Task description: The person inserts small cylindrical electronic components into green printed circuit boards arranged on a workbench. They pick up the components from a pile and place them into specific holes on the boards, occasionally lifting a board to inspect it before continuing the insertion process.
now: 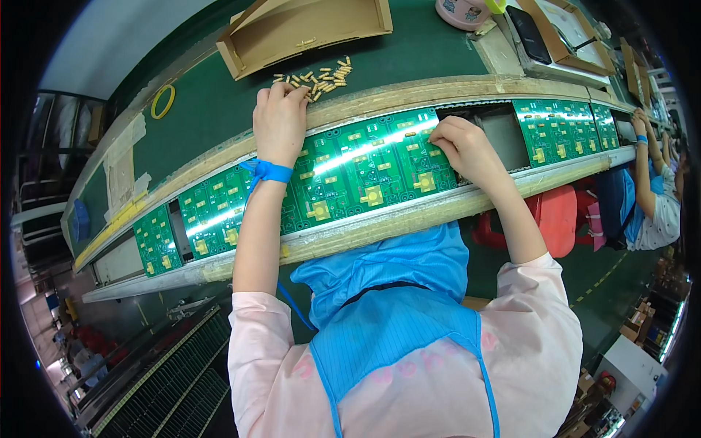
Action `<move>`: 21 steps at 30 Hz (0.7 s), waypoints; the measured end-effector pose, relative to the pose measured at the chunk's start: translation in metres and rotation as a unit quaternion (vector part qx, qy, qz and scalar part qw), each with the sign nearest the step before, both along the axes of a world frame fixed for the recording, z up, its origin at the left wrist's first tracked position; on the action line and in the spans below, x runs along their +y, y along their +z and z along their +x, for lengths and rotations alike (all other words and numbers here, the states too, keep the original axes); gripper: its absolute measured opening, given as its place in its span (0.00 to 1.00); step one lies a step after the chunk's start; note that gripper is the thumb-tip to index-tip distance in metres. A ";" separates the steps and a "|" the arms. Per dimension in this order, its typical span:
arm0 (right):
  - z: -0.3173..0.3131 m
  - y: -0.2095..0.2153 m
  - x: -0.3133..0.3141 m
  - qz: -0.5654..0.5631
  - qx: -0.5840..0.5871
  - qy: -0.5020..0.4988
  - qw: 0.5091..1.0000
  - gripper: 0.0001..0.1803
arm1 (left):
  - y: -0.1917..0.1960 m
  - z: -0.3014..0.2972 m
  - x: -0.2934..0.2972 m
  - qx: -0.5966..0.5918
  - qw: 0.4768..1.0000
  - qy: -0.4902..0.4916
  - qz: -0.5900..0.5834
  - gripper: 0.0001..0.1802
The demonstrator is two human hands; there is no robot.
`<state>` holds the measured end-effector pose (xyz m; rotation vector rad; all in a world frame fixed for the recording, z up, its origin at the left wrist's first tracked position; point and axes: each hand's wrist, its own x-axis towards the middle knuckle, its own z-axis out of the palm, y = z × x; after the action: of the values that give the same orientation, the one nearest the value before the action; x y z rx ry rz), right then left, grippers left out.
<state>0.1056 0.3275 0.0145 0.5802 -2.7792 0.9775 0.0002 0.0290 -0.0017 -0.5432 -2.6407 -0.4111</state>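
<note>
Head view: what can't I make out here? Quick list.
- Left hand: whether its fingers pinch one of the small parts; the hand itself hides the grip.
- Right hand: whether its fingers hold anything; too small and covered by the hand.
- Large circuit board: left end, behind the left forearm.
- Pink container: top, cut off by the upper edge.

All in the head view.

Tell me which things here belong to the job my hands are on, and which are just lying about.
Job in hand:
small tan parts, at your left hand
large green circuit board, at your right hand
rail along the board's near edge
cardboard box, probably: a similar piece lies in it

Apparently just lying about:
yellow ring
black phone-like device
pink container
</note>
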 end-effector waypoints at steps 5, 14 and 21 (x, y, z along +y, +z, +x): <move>-0.001 0.004 -0.002 0.055 0.003 0.011 0.998 0.02 | -0.002 -0.002 -0.002 0.022 0.999 -0.019 0.017 0.06; -0.054 0.036 -0.034 0.105 -0.109 0.031 0.988 0.07 | -0.004 0.003 -0.009 0.006 0.998 0.028 0.061 0.07; -0.123 -0.017 -0.094 0.061 0.095 0.026 0.993 0.10 | -0.006 0.004 -0.008 -0.004 0.999 0.022 0.028 0.05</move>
<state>-0.0171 0.2338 -0.0020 0.7251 -2.6788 0.7228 0.0040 0.0208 -0.0072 -0.4648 -2.6348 -0.4735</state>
